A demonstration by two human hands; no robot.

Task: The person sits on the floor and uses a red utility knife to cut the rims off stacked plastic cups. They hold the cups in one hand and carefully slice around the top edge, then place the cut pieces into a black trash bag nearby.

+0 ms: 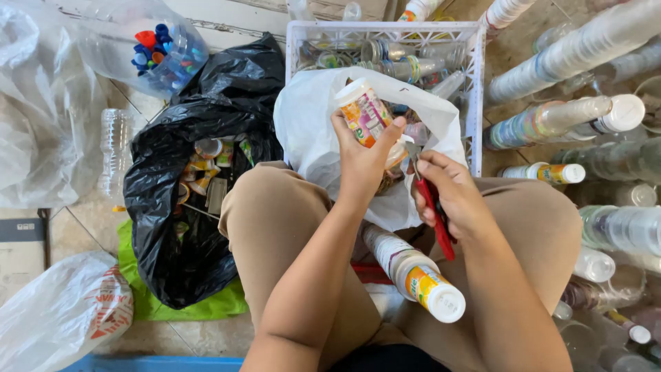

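Observation:
My left hand point(361, 160) grips a plastic cup point(363, 110) with a white rim and a colourful label, held tilted over a white plastic bag point(310, 138). My right hand point(451, 193) holds red-handled scissors point(432, 207), their blades pointing up at the cup's lower end. A stack of nested labelled cups point(413, 272) lies between my knees, its white rim toward me. Both hands are above my lap, in tan trousers.
A black bag point(206, 138) at left holds torn labels and lids. A white crate point(385, 41) of clear cups stands behind the white bag. Long cup stacks point(564, 117) lie at right. A clear bag of bottle caps point(162, 48) sits upper left.

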